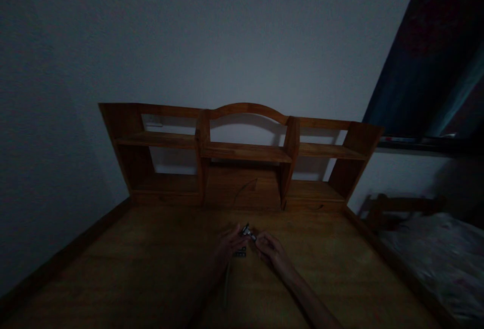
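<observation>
Over the middle of the wooden desk, my left hand [228, 245] is closed on a small silver-and-black fitting [246, 231]; its exact kind is too dark to make out. My right hand [269, 247] pinches the fitting's right end with thumb and fingers. Below my left hand, a thin pale cable [227, 286] runs down toward me; whether it joins the fitting is hidden. A small dark piece with light dots [240, 252] shows just under the left fingers, partly covered.
A wooden desk [159, 258] spreads under both hands. At its back stands a wooden shelf unit [247, 152] with an arched middle, against a pale wall [227, 41]. To the right are a bed [434, 253] with patterned bedding and a dark curtain [419, 66]. The room is dim.
</observation>
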### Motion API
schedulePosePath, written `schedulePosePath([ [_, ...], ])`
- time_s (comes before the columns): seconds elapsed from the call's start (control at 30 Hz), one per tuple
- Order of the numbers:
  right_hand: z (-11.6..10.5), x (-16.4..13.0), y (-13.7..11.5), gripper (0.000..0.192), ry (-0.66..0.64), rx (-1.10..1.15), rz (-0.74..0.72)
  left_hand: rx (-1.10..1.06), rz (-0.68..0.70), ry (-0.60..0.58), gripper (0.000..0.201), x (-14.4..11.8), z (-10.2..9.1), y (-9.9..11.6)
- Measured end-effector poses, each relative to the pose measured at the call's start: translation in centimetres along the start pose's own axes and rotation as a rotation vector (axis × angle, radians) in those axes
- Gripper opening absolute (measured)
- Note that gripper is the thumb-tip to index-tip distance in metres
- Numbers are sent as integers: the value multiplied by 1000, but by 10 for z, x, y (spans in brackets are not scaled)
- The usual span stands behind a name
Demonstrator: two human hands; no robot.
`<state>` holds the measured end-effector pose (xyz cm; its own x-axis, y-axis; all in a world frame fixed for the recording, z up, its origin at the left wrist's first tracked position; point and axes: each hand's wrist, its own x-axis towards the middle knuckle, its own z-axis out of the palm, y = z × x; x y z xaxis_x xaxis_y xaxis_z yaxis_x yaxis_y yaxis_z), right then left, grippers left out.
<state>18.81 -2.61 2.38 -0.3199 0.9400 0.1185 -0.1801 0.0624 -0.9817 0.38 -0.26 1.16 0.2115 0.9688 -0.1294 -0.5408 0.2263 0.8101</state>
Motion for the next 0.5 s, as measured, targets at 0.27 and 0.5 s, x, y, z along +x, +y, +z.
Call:
schedulePosePath([
  [0.27,-3,-5,-6,41,-9,-182,-10,274,16,-58,47,-15,21,14],
  [0.5,-2,-8,-14,43,32,-305,-59,254,50,-106,42,-19,23,11],
])
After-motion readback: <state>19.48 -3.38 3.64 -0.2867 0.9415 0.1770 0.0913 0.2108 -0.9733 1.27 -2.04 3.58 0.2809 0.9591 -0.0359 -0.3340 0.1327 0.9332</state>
